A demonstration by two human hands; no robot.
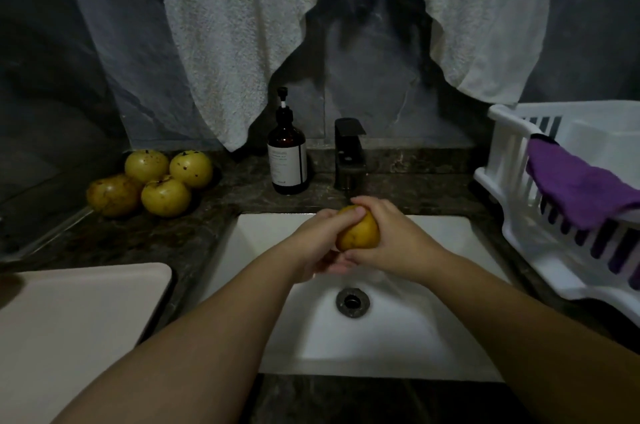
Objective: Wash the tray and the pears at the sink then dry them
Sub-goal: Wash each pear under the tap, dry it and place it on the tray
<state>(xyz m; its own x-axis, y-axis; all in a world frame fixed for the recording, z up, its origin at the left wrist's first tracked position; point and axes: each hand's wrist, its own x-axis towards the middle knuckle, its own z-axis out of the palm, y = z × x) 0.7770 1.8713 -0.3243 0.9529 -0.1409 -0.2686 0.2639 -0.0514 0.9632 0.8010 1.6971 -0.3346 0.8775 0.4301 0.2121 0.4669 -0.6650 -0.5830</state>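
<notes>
2 hands cup 1 pear (358, 231) over the sink (277, 226) just below the faucet (349, 155), left hand (320, 240) wrapping its left side, right hand (388, 236) curled over top and right, 4 more pears (152, 181) waiting on the table far left.

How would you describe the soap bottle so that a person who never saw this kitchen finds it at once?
Start at the white sink and look to the dark counter behind it. Left of the black faucet stands the soap bottle: brown glass, white label, black pump. It is the only bottle there; the yellow pears lie further left.
</notes>
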